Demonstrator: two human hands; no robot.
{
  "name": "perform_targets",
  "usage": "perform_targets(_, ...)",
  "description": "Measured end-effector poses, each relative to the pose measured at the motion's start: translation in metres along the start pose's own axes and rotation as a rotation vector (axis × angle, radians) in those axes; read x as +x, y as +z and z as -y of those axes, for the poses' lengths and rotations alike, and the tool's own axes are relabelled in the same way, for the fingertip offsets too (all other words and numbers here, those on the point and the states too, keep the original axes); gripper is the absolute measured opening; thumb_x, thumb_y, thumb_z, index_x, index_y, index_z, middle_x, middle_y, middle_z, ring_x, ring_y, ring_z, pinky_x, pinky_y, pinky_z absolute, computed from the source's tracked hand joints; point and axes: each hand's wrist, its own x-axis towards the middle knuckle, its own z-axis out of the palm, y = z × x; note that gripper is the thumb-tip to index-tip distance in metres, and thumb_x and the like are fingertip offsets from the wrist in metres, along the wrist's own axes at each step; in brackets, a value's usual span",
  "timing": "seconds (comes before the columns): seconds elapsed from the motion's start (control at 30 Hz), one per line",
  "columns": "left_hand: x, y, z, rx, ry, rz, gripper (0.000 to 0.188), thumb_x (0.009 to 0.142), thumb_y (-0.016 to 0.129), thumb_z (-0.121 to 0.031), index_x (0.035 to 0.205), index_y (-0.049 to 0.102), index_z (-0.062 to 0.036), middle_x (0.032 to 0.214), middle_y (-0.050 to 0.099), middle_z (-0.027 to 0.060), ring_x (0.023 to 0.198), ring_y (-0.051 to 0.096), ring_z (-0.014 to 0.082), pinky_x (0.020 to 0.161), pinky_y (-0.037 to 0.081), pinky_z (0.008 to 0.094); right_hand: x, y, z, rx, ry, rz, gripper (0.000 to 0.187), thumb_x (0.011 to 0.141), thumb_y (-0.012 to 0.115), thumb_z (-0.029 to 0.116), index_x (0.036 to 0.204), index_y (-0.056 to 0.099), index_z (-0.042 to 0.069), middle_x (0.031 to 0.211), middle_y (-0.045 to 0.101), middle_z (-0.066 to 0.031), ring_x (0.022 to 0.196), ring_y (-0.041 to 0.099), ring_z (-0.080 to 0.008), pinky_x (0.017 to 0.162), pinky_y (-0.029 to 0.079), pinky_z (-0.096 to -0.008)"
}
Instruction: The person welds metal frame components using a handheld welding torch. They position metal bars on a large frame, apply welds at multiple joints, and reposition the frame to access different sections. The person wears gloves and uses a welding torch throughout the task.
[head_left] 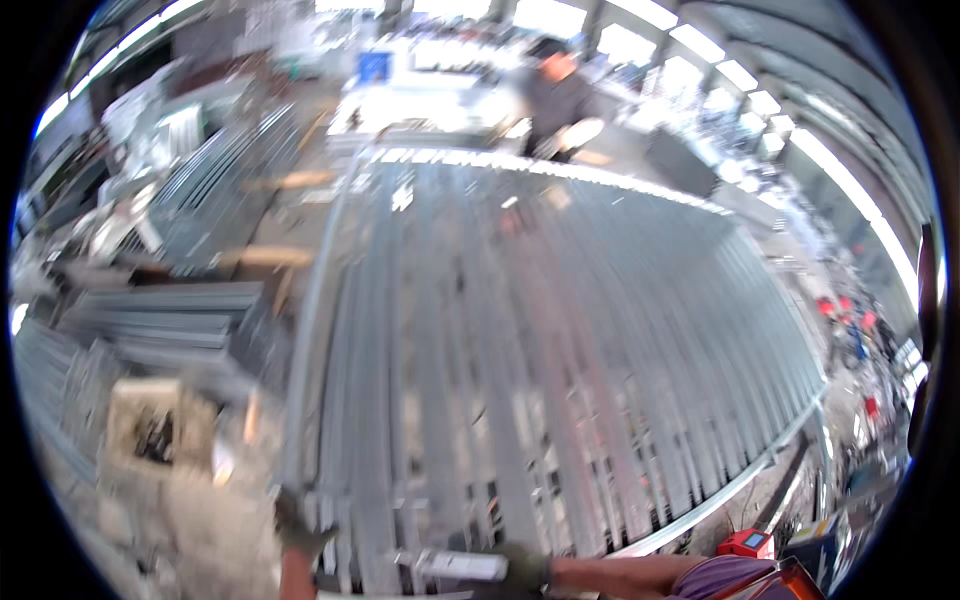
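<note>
The left hand (302, 535), gloved, is at the near end of the left rail (308, 360); its thumb stands away from the fingers, so it looks partly open, with nothing seen inside it. Because of blur, I cannot tell if it touches the rail. The right hand (522, 568), also gloved, seems closed around the right end of a short pale bar (460, 565), which lies sideways over the near ends of the long grey slats (590, 350). As I judge, the bar could tilt or drop into the gaps between the slats, if the hold at one end is loose; an arm could also be scratched, if the metal edges are sharp. At the lower right, near the frame, stands a red device (745, 543). To the left there is a box (118, 425) with dark pieces inside. Beyond the far edge, a co-worker (560, 100) stands.
</note>
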Motion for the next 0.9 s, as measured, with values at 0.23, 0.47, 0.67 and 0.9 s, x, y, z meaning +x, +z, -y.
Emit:
perform_targets(0.23,-0.004,0.002,-0.010,-0.060,-0.009,0.039,0.153,0.074,0.086,-0.071,0.173,-0.016,-0.0153,0.180,-0.001,0.0233,0.167,0.005,0.0427,0.133,0.020,0.0552,0.004,-0.020,0.052,-0.049,-0.147,0.081,0.043,0.096,0.079,0.044,0.127,0.077,0.014,0.102,0.080,-0.0145,0.091,0.079,-0.0346,0.078,0.064,-0.0435)
perform_targets(0.47,-0.016,-0.009,-0.007,-0.074,-0.084,-0.010,0.157,0.069,0.093,-0.067,0.172,-0.014,-0.0156,0.179,0.008,0.0250,0.165,0.011,0.0438,0.133,0.021,0.0536,0.038,-0.015,0.084,0.190,0.159,0.347,0.049,0.090,0.083,0.050,0.122,0.078,0.013,0.105,0.080,-0.0178,0.097,0.078,-0.0383,0.082,0.063,-0.0441)
perform_targets(0.67,-0.006,-0.007,-0.018,-0.100,-0.080,0.035,0.155,0.071,0.091,-0.069,0.172,-0.016,-0.0198,0.180,0.006,0.0232,0.166,0.008,0.0433,0.134,0.016,0.0549,0.046,0.004,0.072,0.196,0.150,0.342,0.053,0.089,0.082,0.053,0.123,0.078,0.012,0.104,0.080,-0.0170,0.098,0.077,-0.0388,0.082,0.063,-0.0447)
perform_targets(0.9,-0.002,-0.004,-0.010,-0.117,-0.062,-0.002,0.157,0.069,0.091,-0.071,0.173,-0.016,-0.0217,0.180,0.007,0.0235,0.166,0.008,0.0451,0.134,0.014,0.0561,0.058,0.014,0.070,0.211,0.153,0.362,0.055,0.089,0.081,0.054,0.126,0.076,0.013,0.105,0.080,-0.0164,0.098,0.076,-0.0405,0.085,0.062,-0.0477)
